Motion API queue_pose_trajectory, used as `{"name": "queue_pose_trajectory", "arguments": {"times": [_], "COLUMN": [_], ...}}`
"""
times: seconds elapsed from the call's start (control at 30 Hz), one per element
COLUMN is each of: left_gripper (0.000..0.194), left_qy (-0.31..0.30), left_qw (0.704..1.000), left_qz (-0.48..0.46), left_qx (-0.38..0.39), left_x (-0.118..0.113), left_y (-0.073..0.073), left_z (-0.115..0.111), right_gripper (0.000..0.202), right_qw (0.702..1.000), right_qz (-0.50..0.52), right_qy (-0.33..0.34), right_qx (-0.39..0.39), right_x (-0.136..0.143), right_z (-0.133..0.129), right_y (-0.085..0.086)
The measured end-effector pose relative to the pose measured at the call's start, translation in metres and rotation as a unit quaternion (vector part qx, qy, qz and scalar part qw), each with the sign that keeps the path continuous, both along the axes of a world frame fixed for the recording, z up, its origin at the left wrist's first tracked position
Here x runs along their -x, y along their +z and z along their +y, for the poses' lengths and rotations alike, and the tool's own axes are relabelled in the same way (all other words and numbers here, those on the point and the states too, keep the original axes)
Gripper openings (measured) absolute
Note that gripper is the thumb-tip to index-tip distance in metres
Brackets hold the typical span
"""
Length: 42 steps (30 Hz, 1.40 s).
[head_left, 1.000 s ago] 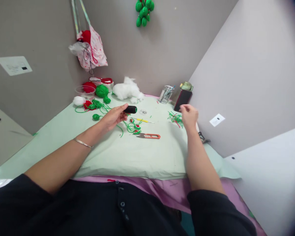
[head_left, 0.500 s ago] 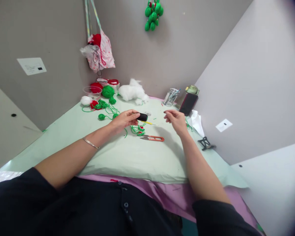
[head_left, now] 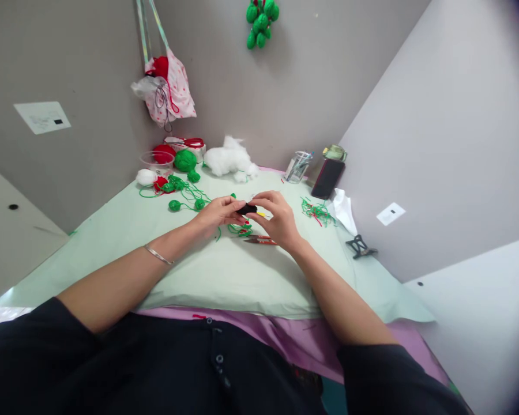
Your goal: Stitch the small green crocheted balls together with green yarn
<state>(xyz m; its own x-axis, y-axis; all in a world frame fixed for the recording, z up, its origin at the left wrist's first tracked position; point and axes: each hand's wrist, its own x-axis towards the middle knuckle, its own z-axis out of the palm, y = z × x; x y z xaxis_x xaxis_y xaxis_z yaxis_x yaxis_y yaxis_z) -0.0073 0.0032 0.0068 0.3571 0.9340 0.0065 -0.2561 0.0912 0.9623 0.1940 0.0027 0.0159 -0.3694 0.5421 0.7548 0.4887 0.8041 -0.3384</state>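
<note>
Above the middle of the table, my left hand [head_left: 216, 214] grips a small black cylinder that looks like a spool of black thread [head_left: 247, 209]. My right hand [head_left: 281, 219] has its thumb and fingertips closed on the spool's right end. Any loose thread there is too fine to make out. Partly hidden behind my right fingers lies a crochet hook with a yellow handle [head_left: 261, 214]. Below the hands are orange thread snips [head_left: 257, 240], partly covered by my right hand. Green yarn loops with red bits [head_left: 241, 230] lie under the spool.
Green yarn balls [head_left: 185, 161], a clear tub [head_left: 156, 161] and white stuffing [head_left: 229, 158] sit at the back left. At the right are a pen cup [head_left: 298, 168], a phone [head_left: 328, 178], yarn scraps [head_left: 318, 212], a tissue [head_left: 342, 208] and a black claw clip [head_left: 360, 246].
My right hand has moved left, from apart over the table to the spool, and now touches it. My left hand keeps hold of the spool. The view has shifted slightly.
</note>
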Motion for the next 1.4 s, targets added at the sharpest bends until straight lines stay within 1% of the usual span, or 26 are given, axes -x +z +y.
{"name": "queue_pose_trajectory", "arguments": {"times": [0.03, 0.1, 0.17, 0.3, 0.4, 0.53, 0.6, 0.7, 0.8, 0.93, 1.0, 1.1, 1.17, 1.27, 1.33, 1.4], "left_gripper": [0.032, 0.029, 0.024, 0.021, 0.022, 0.023, 0.022, 0.016, 0.017, 0.02, 0.021, 0.024, 0.024, 0.02, 0.018, 0.021], "left_qy": [-0.002, 0.0, 0.005, 0.021, 0.024, 0.027, 0.032, 0.048, 0.051, 0.053, 0.041, 0.006, -0.006, 0.019, 0.047, 0.066], "left_qw": [1.0, 1.0, 0.999, 0.998, 0.998, 0.997, 0.997, 0.997, 0.997, 0.997, 0.998, 0.999, 0.997, 0.991, 0.988, 0.986], "left_qz": [-0.005, -0.015, -0.023, -0.044, -0.051, -0.047, -0.049, -0.049, -0.043, -0.041, -0.033, -0.037, -0.069, -0.127, -0.146, -0.152], "left_qx": [0.005, 0.016, 0.028, 0.041, 0.04, 0.049, 0.047, 0.041, 0.038, 0.025, 0.023, 0.034, 0.039, 0.028, 0.025, 0.03], "left_x": [0.0, 0.001, 0.003, 0.005, 0.005, 0.003, 0.004, 0.007, 0.01, 0.012, 0.012, 0.012, 0.013, 0.017, 0.02, 0.022], "left_y": [0.0, -0.001, -0.002, -0.002, -0.001, 0.001, 0.003, 0.005, 0.005, 0.005, 0.006, 0.007, 0.008, 0.01, 0.011, 0.011], "left_z": [0.001, 0.003, 0.005, 0.007, 0.006, 0.005, 0.005, 0.006, 0.009, 0.012, 0.012, 0.01, 0.01, 0.012, 0.015, 0.018], "right_gripper": [0.01, 0.013, 0.013, 0.011, 0.011, 0.011, 0.011, 0.011, 0.013, 0.014, 0.013, 0.014, 0.015, 0.016, 0.017, 0.018], "right_qw": [1.0, 0.998, 0.997, 0.993, 0.986, 0.984, 0.981, 0.967, 0.947, 0.906, 0.893, 0.892, 0.892, 0.89, 0.889, 0.886], "right_qz": [-0.011, -0.004, 0.028, 0.102, 0.146, 0.154, 0.163, 0.207, 0.263, 0.356, 0.379, 0.384, 0.384, 0.387, 0.391, 0.399], "right_qy": [-0.012, -0.034, -0.046, -0.057, -0.061, -0.049, -0.059, -0.104, -0.151, -0.205, -0.217, -0.217, -0.216, -0.216, -0.213, -0.208], "right_qx": [-0.024, -0.053, -0.055, -0.002, 0.046, 0.075, 0.088, 0.104, 0.11, 0.106, 0.105, 0.102, 0.101, 0.105, 0.108, 0.109], "right_x": [0.001, 0.003, 0.003, -0.005, -0.009, -0.007, -0.01, -0.024, -0.05, -0.085, -0.095, -0.101, -0.101, -0.099, -0.099, -0.1], "right_z": [-0.001, -0.004, -0.006, -0.005, -0.003, -0.001, 0.002, 0.014, 0.032, 0.052, 0.058, 0.061, 0.061, 0.06, 0.06, 0.06], "right_y": [0.001, 0.003, 0.007, 0.014, 0.015, 0.014, 0.014, 0.013, 0.012, 0.011, 0.011, 0.009, 0.008, 0.008, 0.008, 0.009]}}
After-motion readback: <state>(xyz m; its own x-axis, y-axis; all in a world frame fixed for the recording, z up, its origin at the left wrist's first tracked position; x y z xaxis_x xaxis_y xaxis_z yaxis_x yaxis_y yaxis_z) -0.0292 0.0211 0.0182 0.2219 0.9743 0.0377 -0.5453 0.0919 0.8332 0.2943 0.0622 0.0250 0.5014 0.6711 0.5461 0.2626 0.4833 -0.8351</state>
